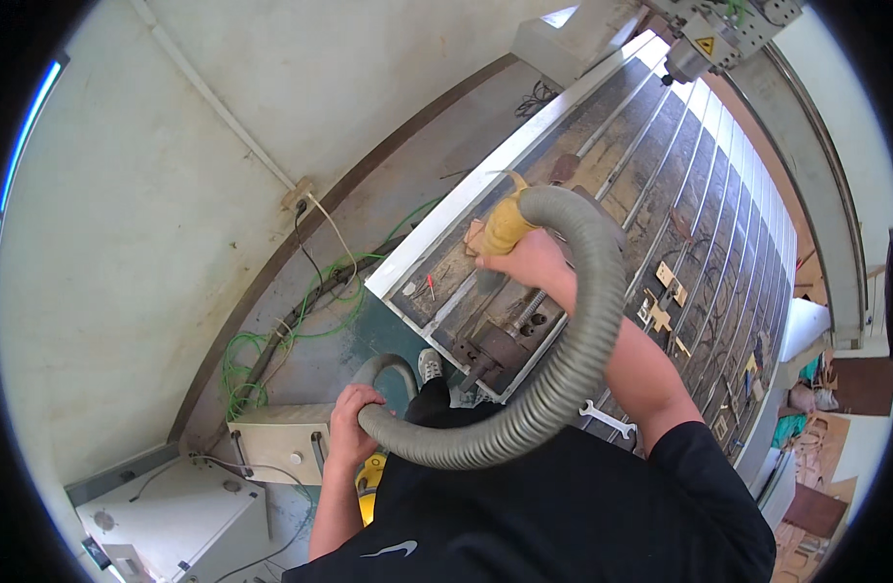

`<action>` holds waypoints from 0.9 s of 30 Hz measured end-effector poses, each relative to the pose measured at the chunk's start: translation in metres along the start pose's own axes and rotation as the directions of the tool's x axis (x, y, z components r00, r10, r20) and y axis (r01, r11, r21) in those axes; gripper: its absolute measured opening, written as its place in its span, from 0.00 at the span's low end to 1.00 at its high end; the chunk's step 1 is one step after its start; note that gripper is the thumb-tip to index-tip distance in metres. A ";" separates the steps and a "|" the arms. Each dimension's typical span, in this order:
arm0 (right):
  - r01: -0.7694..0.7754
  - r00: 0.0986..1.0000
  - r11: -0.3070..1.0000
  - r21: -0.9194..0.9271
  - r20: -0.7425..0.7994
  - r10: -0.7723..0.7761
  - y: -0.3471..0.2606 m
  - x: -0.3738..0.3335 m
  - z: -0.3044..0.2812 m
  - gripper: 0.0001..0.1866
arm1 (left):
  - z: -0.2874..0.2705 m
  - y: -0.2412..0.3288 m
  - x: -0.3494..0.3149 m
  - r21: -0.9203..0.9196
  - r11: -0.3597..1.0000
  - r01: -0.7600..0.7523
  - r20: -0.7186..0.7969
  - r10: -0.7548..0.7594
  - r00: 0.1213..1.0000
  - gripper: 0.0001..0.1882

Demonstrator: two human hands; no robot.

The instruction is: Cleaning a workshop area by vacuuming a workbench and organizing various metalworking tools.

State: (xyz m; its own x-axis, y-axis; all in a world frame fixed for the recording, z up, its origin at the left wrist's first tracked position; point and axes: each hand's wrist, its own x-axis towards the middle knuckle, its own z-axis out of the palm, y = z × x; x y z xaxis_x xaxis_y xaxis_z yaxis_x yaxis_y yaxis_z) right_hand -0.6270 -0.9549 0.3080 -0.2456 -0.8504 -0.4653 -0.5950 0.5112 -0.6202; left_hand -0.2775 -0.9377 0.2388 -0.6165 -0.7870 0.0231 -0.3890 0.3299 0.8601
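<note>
The right hand is curling around the yellow wrap at the end of a grey ribbed hose, holding it over the near-left part of the slotted bed. The left hand is closing around the hose farther along, off the bed, near a cabinet. Between the hands, the hose is looping in a wide curve in front of the black shirt. A vise is sitting at the bed's near corner, and a wrench is lying beside the right forearm. Wooden pieces are resting farther right. A spindle is hanging at the far end, while green cable is trailing along the floor at left.
</note>
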 end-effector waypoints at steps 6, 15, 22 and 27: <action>0.100 0.976 0.964 -0.247 -0.166 -0.143 0.035 0.013 0.036 0.36 | -0.004 -0.004 -0.007 -0.075 0.997 0.034 -0.027 -0.036 0.999 0.15; -0.216 0.973 0.956 -0.199 -0.122 0.195 0.027 -0.001 -0.008 0.37 | 0.002 -0.009 -0.012 -0.039 0.999 0.035 0.008 -0.034 0.999 0.14; -0.274 0.939 0.878 -0.393 -0.308 0.156 0.066 -0.016 0.017 0.32 | 0.003 -0.004 -0.009 -0.038 0.999 -0.003 0.024 0.004 1.000 0.13; -0.062 0.891 0.981 -0.182 -0.453 -0.028 0.087 -0.028 0.030 0.25 | 0.003 -0.007 -0.014 -0.018 1.000 0.011 0.002 -0.011 1.000 0.13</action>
State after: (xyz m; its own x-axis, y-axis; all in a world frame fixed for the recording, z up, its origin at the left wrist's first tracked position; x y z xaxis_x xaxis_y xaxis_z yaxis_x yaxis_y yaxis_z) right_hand -0.6491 -0.8824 0.2484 -0.5493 -0.8282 -0.1111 -0.7077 0.5318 -0.4652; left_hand -0.2685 -0.9277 0.2314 -0.6132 -0.7898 0.0126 -0.3836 0.3117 0.8693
